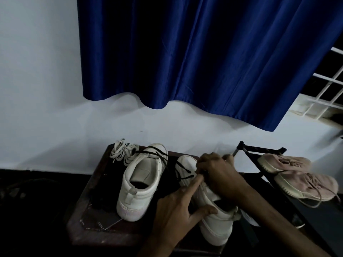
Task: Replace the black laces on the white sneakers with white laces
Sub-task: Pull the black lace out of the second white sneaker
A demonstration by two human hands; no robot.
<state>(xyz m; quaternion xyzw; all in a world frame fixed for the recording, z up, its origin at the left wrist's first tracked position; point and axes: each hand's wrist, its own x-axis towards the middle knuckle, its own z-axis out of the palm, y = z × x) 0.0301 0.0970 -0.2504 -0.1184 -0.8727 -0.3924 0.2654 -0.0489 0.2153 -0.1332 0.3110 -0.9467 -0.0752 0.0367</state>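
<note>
Two white sneakers stand on a small dark stool (89, 204). The left sneaker (141, 184) points away from me, with loose black lace (159, 156) draped over its toe. My left hand (178, 210) grips the side of the right sneaker (217, 225), thumb on its collar and index finger stretched toward the eyelets. My right hand (219, 175) curls over the top of this shoe and pinches its black lace (185, 175). A bundle of white laces (123, 151) lies at the stool's far left corner.
A pair of pink sneakers (298, 175) sits on a black metal rack (259, 151) to the right. A blue curtain (204, 52) hangs on the white wall behind. A barred window (326, 97) shows at far right. The floor to the left is dark.
</note>
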